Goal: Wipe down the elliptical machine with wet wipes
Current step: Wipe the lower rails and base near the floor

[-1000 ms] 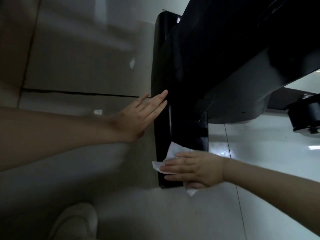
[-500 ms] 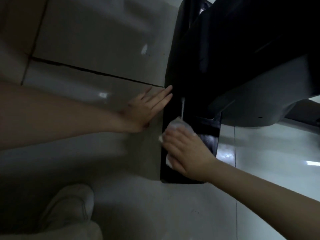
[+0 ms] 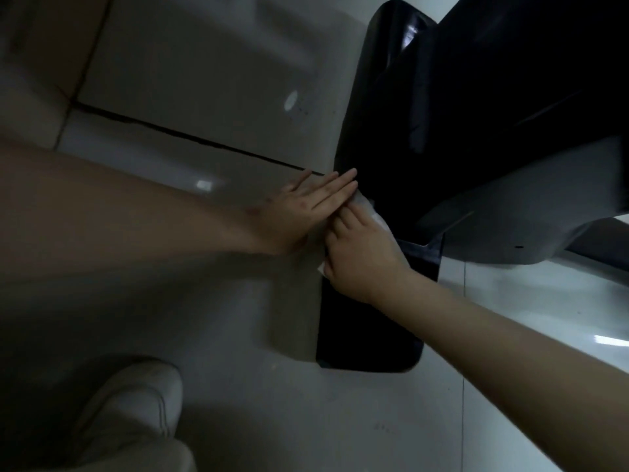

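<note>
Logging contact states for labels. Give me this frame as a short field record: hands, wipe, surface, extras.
left hand: flat, fingers straight, on the floor, fingertips at the bar's edge
right hand: presses the wipe onto the bar
wipe: white, under right hand, edges showing
bar: black, lies on the floor
housing: grey, above the bar
shoe: white, lower left

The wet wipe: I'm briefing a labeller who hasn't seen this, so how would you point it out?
Find the black elliptical machine at upper right and follow its flat base bar down. At the bar's left edge the right hand presses the wet wipe, beside the left hand. It is the only white thing on the black bar.
</note>
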